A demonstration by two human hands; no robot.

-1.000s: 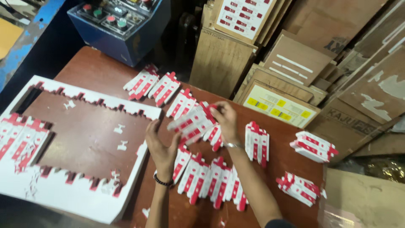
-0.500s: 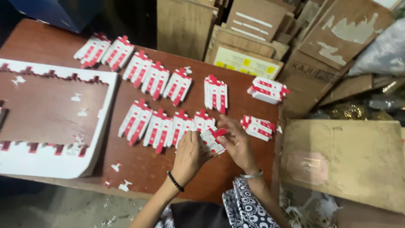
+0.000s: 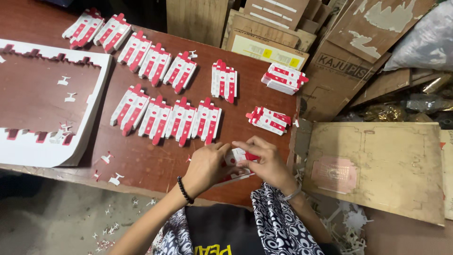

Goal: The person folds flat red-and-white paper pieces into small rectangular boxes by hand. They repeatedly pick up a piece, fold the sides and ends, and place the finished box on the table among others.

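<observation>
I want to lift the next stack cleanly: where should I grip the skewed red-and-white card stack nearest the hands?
Probably best by its two long edges. The skewed stack lies flat and tilted on the table, so come from above, fingers across the narrow width at mid-length, away from the notched red tabs at the ends. Both hands are busy holding another stack.

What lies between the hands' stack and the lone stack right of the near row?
Only bare brown tabletop separates the held cutout stack from the lone stack, head view.
</observation>
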